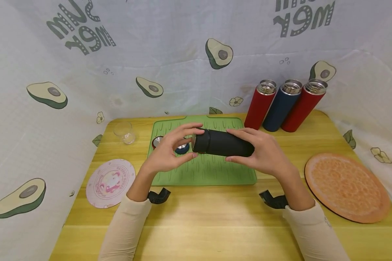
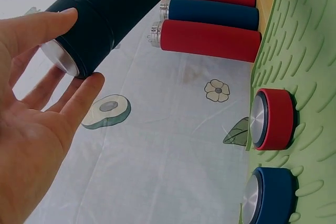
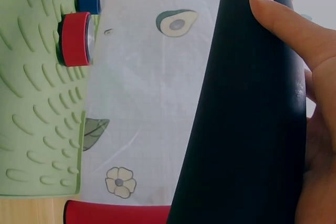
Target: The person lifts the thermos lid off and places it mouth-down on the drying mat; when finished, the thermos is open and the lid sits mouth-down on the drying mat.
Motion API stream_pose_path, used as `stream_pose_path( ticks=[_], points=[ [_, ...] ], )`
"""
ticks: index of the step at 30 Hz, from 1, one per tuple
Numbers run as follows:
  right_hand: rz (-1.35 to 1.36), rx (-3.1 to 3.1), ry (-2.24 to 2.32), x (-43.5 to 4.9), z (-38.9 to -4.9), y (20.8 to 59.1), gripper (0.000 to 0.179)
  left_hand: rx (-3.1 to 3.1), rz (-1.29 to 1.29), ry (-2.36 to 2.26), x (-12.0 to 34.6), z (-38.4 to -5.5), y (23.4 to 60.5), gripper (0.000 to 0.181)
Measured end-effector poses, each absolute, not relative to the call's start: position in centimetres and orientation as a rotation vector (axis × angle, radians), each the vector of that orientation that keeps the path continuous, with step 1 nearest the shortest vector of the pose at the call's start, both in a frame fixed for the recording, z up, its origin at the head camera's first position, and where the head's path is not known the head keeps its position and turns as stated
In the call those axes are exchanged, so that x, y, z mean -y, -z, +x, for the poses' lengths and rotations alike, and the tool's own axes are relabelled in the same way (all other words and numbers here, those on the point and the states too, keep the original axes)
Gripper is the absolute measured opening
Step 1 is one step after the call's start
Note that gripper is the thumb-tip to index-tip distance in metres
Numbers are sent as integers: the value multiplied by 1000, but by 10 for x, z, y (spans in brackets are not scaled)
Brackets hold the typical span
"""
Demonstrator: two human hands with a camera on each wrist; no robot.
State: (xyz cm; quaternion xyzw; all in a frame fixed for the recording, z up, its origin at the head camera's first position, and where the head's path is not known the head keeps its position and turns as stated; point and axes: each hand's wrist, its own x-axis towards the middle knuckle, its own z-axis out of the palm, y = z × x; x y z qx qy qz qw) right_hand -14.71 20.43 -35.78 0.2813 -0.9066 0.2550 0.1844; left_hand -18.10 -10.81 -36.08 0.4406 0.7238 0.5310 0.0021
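Observation:
A black thermos bottle (image 1: 230, 143) is held on its side over the green mat (image 1: 205, 177), its lid (image 1: 200, 142) toward the left. My left hand (image 1: 166, 150) pinches the lid between thumb and fingers; its silver top faces the palm in the left wrist view. My right hand (image 1: 264, 150) grips the bottle's body near the base, thumb along one side in the right wrist view. Below on the mat lie a blue cap (image 1: 183, 148) and a red cap (image 2: 278, 119). Another red cap (image 1: 156, 141) is partly hidden behind my left hand.
Two red bottles (image 1: 260, 105) and a blue bottle (image 1: 282, 107) stand uncapped at the back right. A clear glass (image 1: 124, 133) and a pink unicorn plate (image 1: 98, 194) are on the left. On the right lies a round orange board (image 1: 346, 188). A printed cloth hangs behind the table.

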Motion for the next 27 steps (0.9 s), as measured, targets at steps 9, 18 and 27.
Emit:
stream_pose_path(
  ticks=[9, 18, 27],
  points=[
    [798, 2565, -706, -203, -146, 356, 81, -2310, 1161, -1712, 107, -179, 361, 63],
    [799, 2553, -670, -203, -145, 355, 80, -2444, 945, -1660, 104, -178, 362, 59],
    [820, 2573, -708, -205, -144, 354, 81, -2286, 1410, -1632, 107, -178, 361, 76]
  ],
)
